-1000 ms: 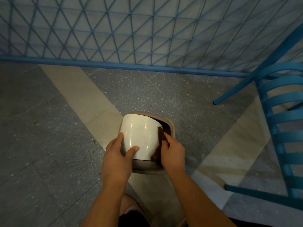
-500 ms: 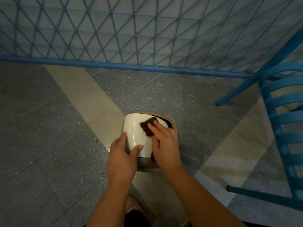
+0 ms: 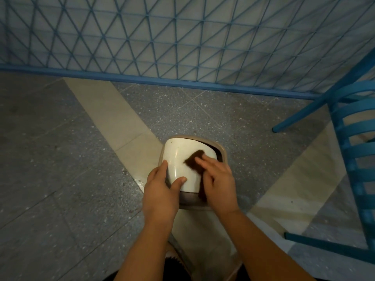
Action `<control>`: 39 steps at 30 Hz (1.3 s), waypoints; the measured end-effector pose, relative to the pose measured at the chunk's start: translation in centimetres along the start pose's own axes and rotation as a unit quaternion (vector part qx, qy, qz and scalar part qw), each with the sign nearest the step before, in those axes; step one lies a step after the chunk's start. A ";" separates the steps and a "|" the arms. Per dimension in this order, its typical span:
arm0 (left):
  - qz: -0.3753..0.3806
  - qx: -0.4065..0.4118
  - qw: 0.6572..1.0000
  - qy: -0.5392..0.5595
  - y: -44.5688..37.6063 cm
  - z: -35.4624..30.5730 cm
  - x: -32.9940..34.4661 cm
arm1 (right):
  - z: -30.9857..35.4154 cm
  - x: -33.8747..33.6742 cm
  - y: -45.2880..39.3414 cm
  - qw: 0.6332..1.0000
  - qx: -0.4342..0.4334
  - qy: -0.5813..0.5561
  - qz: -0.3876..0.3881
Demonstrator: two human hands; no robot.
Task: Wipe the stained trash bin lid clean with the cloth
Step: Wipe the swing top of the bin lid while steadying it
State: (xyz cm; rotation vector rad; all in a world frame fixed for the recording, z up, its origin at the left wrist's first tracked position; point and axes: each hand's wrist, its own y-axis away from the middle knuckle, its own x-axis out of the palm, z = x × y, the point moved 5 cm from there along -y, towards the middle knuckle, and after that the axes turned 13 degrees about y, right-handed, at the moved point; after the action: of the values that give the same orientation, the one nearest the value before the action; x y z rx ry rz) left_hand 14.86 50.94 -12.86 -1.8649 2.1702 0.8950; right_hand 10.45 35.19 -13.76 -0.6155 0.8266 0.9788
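A cream lid (image 3: 182, 159) under a dark brown cloth (image 3: 193, 161), on speckled grey floor (image 3: 60, 159) crossed by beige bands; blue diamond-lattice fence (image 3: 182, 37), blue chair (image 3: 355, 128).

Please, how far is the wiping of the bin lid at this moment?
Done: the left part of the cream lid looks clean and shiny. In hand: the left hand holds the lid's near edge, and the right hand presses the dark cloth flat on its right half. Left: the area under the cloth is hidden, so I cannot tell if stains remain.
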 end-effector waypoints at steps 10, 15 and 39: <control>0.016 0.000 1.000 -0.005 -0.5 0.1 -0.2 | 2.3 -0.2 2.3 0.999 -0.017 0.026 0.020; 0.043 0.032 0.998 -0.035 -1.2 -0.4 -0.6 | -3.6 -1.7 3.2 0.984 0.116 0.030 0.133; 0.008 -0.016 0.997 0.081 1.0 1.3 -1.2 | 1.3 -2.0 -4.0 0.996 0.071 0.044 0.022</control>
State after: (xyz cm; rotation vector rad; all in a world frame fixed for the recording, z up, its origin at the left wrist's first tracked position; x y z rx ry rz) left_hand 13.83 52.64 -12.99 -2.0032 2.2798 0.8124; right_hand 13.85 33.49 -11.06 -0.5230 0.9835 0.9285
